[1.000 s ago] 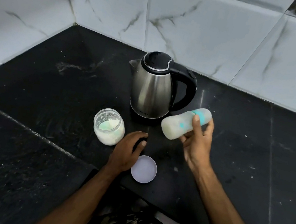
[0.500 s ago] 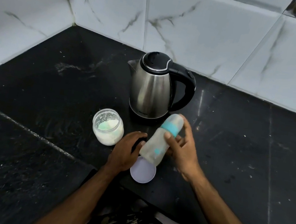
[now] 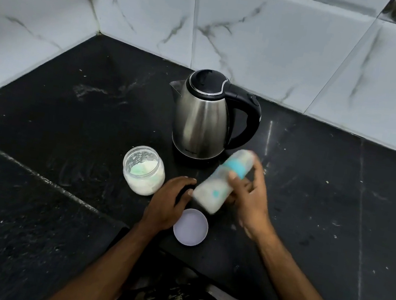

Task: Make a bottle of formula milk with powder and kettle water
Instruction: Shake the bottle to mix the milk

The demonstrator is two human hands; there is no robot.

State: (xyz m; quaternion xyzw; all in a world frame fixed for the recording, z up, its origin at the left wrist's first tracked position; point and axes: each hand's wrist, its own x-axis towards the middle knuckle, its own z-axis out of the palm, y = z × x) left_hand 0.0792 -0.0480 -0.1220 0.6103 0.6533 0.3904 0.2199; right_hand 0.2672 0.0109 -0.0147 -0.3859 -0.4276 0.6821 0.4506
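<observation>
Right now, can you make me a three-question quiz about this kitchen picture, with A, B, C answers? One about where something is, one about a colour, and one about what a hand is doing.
1. Where is the open powder jar?
A. left of the kettle's base
B. on top of the kettle
C. against the wall tiles

2. What colour is the band on the baby bottle?
A. red
B. turquoise
C. yellow

3. What is the right hand doing?
A. lying flat on the counter
B. lifting the kettle
C. holding the tilted bottle

Answers:
1 A, the jar stands on the black counter, in front of and left of the kettle.
2 B, a turquoise ring circles the bottle's neck.
3 C, its fingers wrap the bottle, which leans above the counter; the left hand rests beside the round white lid.
</observation>
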